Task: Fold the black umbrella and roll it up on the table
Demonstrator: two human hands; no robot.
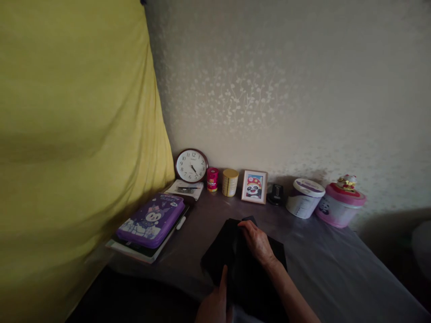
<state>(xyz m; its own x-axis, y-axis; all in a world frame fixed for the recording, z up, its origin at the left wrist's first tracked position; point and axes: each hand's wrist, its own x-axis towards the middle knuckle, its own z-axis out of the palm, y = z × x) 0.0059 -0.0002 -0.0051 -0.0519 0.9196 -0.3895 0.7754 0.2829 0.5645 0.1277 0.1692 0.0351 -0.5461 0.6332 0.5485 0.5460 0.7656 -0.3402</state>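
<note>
Right hand (258, 242) pinches one soft, matte black cloth (244, 276) near its far edge, on the smooth gray table (323, 264); left hand (215, 300) extends one finger over it, grip unclear. Beyond: two cylindrical cans (230, 184), two round, lidded tubs (303, 204).

A dim corner of a room. A pale grey-beige wall (286, 58) fills most of the upper view, patterned with fine stems and small leaves that shine brightest near the middle; its lower right fades into shadow. On the left, a large yellow cloth (77, 98) hangs like a curtain, with soft slanting folds towards its right edge. A desk (336, 264) with a dark grey, slightly purplish surface stands along the wall. At the far right, a pale rounded shape (421, 244) sits in gloom, too dim to identify.
</note>
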